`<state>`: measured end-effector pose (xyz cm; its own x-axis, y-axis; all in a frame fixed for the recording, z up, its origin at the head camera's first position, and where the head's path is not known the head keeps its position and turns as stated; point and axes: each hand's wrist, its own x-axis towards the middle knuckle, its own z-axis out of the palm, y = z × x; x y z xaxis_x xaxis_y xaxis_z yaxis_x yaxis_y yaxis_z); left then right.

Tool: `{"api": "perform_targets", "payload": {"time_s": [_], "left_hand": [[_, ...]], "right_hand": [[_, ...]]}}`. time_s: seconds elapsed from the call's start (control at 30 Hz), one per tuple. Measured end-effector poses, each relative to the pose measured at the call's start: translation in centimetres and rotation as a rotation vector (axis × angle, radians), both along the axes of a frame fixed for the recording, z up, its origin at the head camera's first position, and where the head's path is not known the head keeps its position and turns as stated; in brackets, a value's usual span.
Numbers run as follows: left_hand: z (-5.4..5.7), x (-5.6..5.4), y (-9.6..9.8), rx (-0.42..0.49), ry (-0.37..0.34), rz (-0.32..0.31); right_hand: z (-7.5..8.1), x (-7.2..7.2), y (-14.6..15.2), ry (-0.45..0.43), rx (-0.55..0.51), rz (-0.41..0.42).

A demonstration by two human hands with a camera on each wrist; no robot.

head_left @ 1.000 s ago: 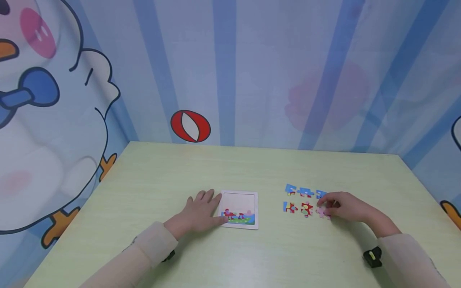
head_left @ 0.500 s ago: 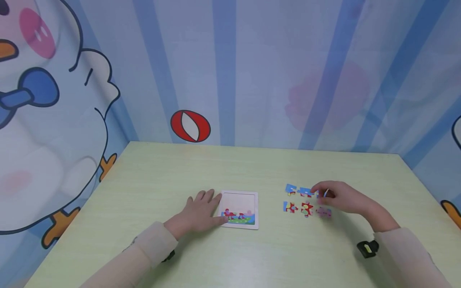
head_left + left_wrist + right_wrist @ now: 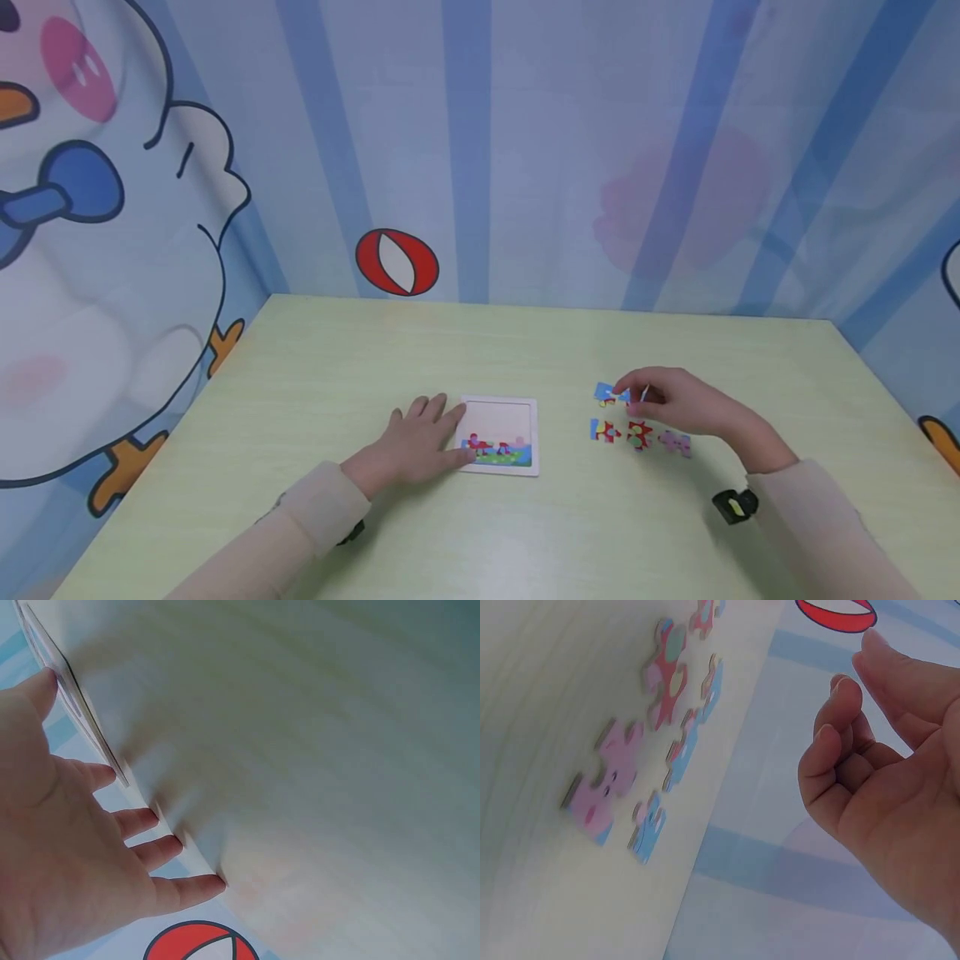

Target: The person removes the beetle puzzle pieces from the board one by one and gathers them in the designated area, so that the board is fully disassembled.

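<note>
On the table, my left hand (image 3: 411, 446) lies with fingers spread at the left side of a small puzzle board (image 3: 498, 419). Its thumb rests on the board's lower left, where a coloured picture strip fills the bottom. In the left wrist view, the thumb (image 3: 45, 688) and a finger touch the board's edge. My right hand (image 3: 686, 404) hovers over the puzzle pieces, its fingers loosely curled and nothing in them. A pink piece (image 3: 611, 780), red pieces (image 3: 670, 671) and blue pieces (image 3: 681, 754) lie apart in two rows. In the head view, this hand hides part of the back row.
The pale table (image 3: 337, 350) reaches back to a striped blue cloth (image 3: 525, 167) printed with cartoon figures. A dark wrist camera (image 3: 735, 505) hangs below the right cuff.
My right hand has moved left and slightly back, from the pink piece along the back row. The pink piece now shows in full. My left hand and the board stay put.
</note>
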<state>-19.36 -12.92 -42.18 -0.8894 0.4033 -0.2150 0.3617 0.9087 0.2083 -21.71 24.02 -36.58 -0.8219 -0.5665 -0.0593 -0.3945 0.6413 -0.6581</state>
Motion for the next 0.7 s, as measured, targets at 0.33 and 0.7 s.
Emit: {"api": "perform_targets", "payload": {"time_s": [0.33, 0.7], "left_hand": [[-0.2, -0.1, -0.1, -0.015, 0.004, -0.001], [-0.6, -0.3, 0.0, -0.017, 0.002, 0.006]], "right_hand": [[0.1, -0.5, -2.9, 0.005, -0.016, 0.059], [-0.1, -1.3, -7.2, 0.012, -0.005, 0.140]]}}
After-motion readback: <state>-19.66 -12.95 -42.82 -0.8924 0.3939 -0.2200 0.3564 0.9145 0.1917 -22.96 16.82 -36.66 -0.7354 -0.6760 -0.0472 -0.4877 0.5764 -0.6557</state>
